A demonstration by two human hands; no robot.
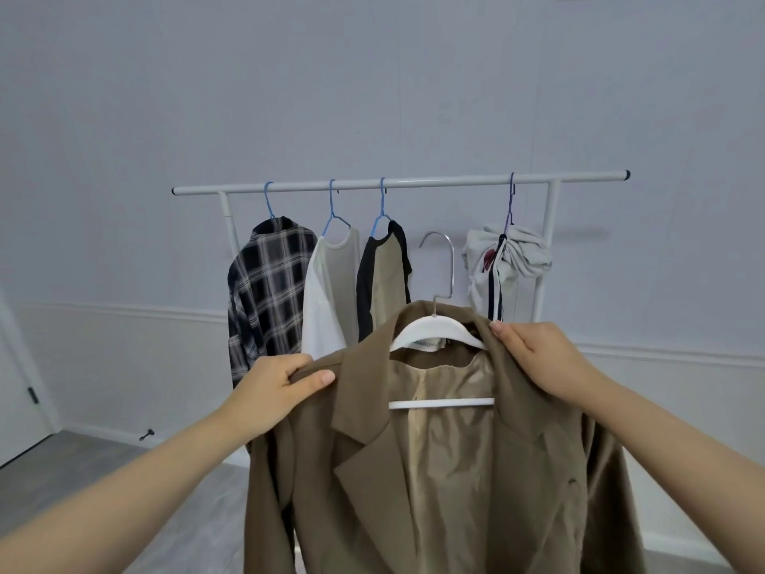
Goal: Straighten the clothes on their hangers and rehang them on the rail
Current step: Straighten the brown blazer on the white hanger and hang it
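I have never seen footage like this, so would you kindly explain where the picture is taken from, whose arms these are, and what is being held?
There is no machine here. A person wears a camera on the head, looking forward and down, so the arms reaching in are their own. The left hand grips one shoulder of a brown blazer, and the right hand holds the other side by the collar. The blazer sits on a white hanger, held up off the white rail. On the rail hang a plaid shirt, a cream top, a black-and-tan top and a bunched grey garment.
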